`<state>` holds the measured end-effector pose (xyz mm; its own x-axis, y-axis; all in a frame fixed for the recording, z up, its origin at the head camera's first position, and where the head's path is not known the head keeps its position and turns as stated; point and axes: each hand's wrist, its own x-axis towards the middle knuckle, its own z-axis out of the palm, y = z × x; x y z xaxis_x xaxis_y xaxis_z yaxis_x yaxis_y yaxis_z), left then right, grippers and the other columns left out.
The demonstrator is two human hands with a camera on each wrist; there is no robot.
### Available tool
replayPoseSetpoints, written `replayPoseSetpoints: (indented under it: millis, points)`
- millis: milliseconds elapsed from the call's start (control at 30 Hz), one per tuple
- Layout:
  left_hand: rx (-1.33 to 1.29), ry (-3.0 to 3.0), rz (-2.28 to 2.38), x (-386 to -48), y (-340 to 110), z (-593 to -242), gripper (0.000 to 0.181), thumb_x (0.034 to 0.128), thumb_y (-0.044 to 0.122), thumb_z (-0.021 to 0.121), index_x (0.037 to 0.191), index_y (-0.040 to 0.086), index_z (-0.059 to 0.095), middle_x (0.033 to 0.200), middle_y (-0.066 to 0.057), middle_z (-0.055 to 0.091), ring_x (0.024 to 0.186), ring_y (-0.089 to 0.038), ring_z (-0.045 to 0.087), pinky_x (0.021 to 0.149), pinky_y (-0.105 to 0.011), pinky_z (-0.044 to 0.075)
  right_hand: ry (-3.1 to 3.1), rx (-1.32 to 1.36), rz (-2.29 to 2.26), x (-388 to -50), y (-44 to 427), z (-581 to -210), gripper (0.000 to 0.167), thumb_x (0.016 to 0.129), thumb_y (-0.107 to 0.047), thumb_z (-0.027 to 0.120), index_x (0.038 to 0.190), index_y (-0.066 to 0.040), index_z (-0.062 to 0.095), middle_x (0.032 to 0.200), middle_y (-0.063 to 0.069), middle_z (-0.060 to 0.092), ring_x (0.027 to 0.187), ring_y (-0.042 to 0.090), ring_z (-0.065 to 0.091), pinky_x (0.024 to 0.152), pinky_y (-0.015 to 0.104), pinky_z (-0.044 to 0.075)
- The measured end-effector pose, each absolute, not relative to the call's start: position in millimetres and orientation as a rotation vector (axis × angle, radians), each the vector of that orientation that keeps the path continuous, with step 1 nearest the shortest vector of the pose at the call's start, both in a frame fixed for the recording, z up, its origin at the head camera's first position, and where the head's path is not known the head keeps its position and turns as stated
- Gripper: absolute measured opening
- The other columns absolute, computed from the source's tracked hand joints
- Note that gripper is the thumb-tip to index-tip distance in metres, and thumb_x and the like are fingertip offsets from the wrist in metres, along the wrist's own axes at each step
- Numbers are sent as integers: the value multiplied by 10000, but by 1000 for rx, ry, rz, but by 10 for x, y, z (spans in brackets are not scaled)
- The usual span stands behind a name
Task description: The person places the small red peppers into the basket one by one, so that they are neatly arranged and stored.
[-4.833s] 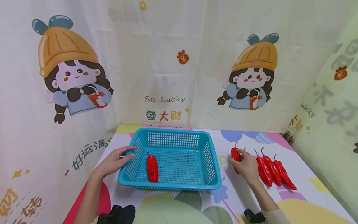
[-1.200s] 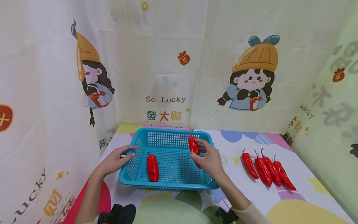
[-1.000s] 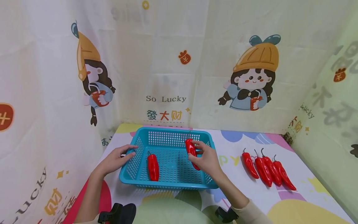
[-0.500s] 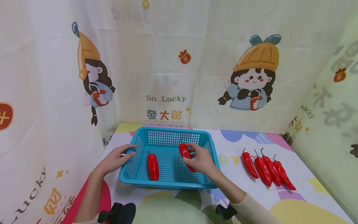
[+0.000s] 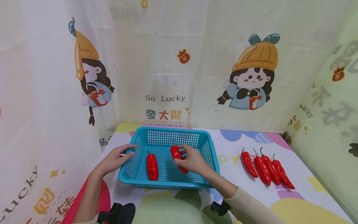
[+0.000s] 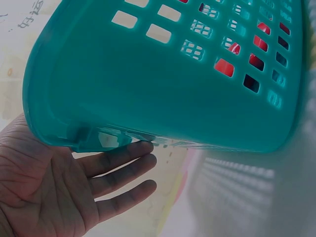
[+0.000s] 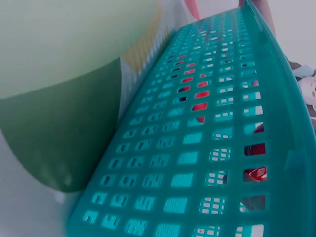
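In the head view, my right hand [image 5: 191, 158] pinches a glossy red chili pepper [image 5: 175, 153] by its sides, low inside the blue-green plastic basket [image 5: 170, 184]. Whether the pepper touches the basket floor, I cannot tell. Another red pepper [image 5: 152, 167] lies in the basket's left half, stem away from me. Over the left rim rests my left hand [image 5: 116, 161]; the left wrist view shows several of its fingers [image 6: 123, 177] loosely extended below the rim [image 6: 54, 131]. Through the basket's holes, the right wrist view gives only red glimpses of peppers [image 7: 254, 174], and the right hand is hidden there.
Several red peppers [image 5: 263, 170] lie side by side on the patterned tabletop [image 5: 226, 199], right of the basket. A cream cloth backdrop [image 5: 165, 46] with cartoon prints rises behind the table and along both sides.
Earlier my right hand gripped the pepper at the right-hand row, then brought it over the basket. Since then it has moved left and lower inside. My left hand has stayed at the rim.
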<state>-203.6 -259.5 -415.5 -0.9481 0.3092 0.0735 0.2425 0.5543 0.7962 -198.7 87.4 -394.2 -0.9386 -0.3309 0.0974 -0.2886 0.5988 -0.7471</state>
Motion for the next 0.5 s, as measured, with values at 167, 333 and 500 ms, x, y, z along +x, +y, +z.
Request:
replayPoseSetpoints:
  millis: [167,333,500]
  points:
    - [493,2714,1349,-2046,-2591,-4163,502,1003,246,652,1454,58,532,1452,-286,509,1258,-519,527,779,-434,633,2753,-552,-1229,-2015,802,-3974,660,793,-170,850,1366,-22,558,1175,152,690,965,273,686,665,344,623]
    - [488,2710,1356,-2041,-2591,-4162,501,1002,239,654,1455,61,532,1450,-282,514,1251,-508,534,776,-424,633,2736,-553,-1195,-2045,744,-4013,642,790,-168,847,1343,-14,562,1132,138,694,952,253,660,653,332,616]
    - [482,2706,1361,-2040,-2590,-4161,497,1006,245,648,1454,62,534,1449,-281,513,1250,-504,534,772,-419,634,2737,-543,-1156,-2067,694,-4049,631,791,-163,844,1339,-17,566,1119,130,692,944,248,652,660,334,615]
